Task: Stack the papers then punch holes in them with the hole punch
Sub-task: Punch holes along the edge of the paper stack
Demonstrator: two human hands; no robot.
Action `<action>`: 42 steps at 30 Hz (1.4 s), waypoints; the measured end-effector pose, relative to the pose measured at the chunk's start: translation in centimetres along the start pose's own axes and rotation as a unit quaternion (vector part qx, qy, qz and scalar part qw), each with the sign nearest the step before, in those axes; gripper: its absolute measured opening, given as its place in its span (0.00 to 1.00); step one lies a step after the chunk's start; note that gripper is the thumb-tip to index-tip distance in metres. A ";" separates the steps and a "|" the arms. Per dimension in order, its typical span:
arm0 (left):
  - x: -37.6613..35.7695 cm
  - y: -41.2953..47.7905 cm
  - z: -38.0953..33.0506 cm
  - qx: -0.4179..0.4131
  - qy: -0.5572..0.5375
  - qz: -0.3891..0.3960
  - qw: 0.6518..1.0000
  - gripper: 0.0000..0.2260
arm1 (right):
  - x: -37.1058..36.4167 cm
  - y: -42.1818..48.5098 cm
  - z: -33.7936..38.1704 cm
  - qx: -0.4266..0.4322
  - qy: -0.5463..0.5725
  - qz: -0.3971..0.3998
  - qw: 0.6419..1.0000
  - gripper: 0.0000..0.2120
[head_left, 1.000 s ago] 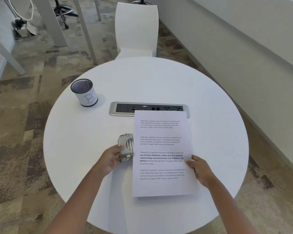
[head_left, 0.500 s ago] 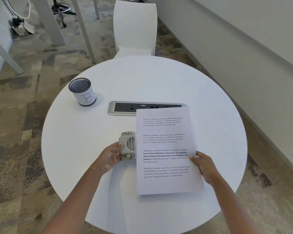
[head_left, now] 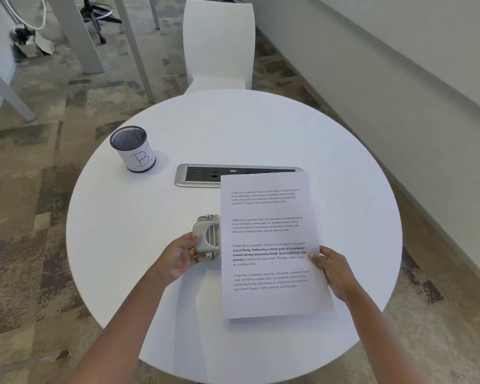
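A stack of printed white papers [head_left: 269, 239] lies on the round white table [head_left: 139, 217], its long side running away from me. My right hand [head_left: 331, 268] pinches its right edge, thumb on top. A grey metal hole punch [head_left: 207, 237] sits against the stack's left edge, and the paper edge appears to reach into its slot. My left hand [head_left: 179, 257] grips the punch from the left, thumb on its top lever.
A mesh pen cup [head_left: 132, 149] marked with a letter B stands at the table's back left. A silver power outlet strip [head_left: 203, 176] is set into the table centre, partly under the paper's top. A white chair [head_left: 219, 45] stands beyond the table.
The paper stack first slid right, away from the punch, then came back left until its edge met the punch. My left hand stayed on the punch.
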State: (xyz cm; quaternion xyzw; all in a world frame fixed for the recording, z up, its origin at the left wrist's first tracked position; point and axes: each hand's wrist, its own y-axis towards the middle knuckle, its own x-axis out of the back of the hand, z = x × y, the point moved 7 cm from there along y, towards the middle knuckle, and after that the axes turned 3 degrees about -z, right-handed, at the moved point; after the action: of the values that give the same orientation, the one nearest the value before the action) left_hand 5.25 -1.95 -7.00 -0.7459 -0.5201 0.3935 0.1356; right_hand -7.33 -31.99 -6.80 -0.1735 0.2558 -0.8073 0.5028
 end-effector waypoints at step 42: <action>-0.2 0.7 0.0 -0.007 0.022 -0.053 0.998 0.08 | -1.4 -1.6 1.4 0.060 0.004 -0.003 0.998 0.09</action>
State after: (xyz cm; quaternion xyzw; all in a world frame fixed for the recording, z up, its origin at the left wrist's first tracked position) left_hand 5.62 -2.42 -7.34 -0.7269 -0.5581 0.3655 0.1628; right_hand -7.12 -30.43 -4.77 -0.1407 0.2084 -0.8233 0.5089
